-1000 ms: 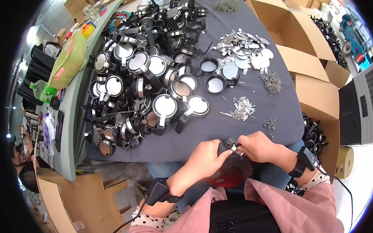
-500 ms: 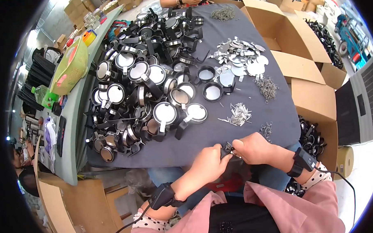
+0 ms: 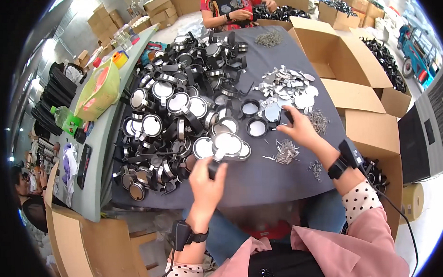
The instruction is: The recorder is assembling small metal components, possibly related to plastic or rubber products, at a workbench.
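Note:
My left hand (image 3: 207, 188) grips the black handle of a round silver-faced lid (image 3: 228, 144), held slightly blurred above the near side of a large pile of similar lids (image 3: 180, 102). My right hand (image 3: 299, 131) reaches to the right of the pile, its thumb and fingers apart around a dark handle on a black ring with a disc in it (image 3: 272, 112). Whether the fingers touch that handle is hard to see. Two other black rings lie close by, one (image 3: 250, 107) behind and another (image 3: 256, 127) nearer me.
On the grey cloth lie loose silver discs (image 3: 290, 82), small metal pins (image 3: 285, 152) and wire springs (image 3: 318, 121). Open cardboard boxes (image 3: 358, 75) line the right. A side table (image 3: 98, 177) with a green basket (image 3: 99, 91) stands left. Another person's hand (image 3: 240, 14) is across the table.
My hands have parted from close together at the table's near edge. The left moved left with the lid; the right moved forward to the black rings. The view has shifted too.

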A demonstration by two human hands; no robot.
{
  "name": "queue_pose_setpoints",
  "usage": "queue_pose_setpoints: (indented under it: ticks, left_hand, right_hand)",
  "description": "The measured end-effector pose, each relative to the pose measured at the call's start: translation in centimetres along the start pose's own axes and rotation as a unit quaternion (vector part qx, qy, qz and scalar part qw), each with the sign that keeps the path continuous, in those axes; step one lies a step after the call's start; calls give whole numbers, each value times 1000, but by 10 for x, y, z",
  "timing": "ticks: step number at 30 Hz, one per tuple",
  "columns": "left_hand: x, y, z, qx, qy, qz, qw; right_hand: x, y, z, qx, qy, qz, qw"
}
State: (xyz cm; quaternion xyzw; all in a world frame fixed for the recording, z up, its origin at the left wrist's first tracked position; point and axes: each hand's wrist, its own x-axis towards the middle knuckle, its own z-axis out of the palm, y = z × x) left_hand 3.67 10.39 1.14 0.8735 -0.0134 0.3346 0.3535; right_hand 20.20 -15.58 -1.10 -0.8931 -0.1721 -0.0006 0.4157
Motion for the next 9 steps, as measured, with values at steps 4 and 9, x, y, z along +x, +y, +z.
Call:
queue_pose_setpoints:
  ticks: [4, 9]
  left_hand:
    - [26, -30, -12, 51, 99, -3, 994]
    - [32, -80, -22, 129, 80, -116, 982]
  right_hand:
    - [15, 13, 24, 39, -12, 11, 999]
    - [1, -3, 18, 120, 30, 26, 992]
